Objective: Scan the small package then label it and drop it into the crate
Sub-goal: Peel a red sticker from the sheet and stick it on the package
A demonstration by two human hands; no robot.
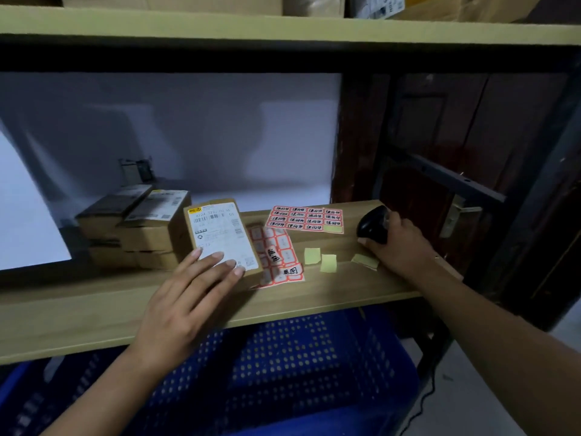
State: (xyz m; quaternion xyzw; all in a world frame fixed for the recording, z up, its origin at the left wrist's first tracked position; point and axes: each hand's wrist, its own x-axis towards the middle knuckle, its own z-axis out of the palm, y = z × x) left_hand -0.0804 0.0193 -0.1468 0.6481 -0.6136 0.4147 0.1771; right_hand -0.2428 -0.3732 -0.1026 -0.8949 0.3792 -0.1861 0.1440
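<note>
Blue perforated crate (283, 366) sits below the wooden bench (94, 313). Small package (221, 236), cardboard with printed label up, lies on bench beside red sticker sheets (304, 219). Likely light, stiff; best pinched by its long edges. Left hand (185, 303) open, fingers spread flat on package. Right hand (399, 243) wrapped around black scanner (372, 226).

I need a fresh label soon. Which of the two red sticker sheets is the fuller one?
The far sticker sheet, lying beside the right hand, is nearly full of handwritten labels. The near sheet, partly under the package, is mostly peeled.
</note>
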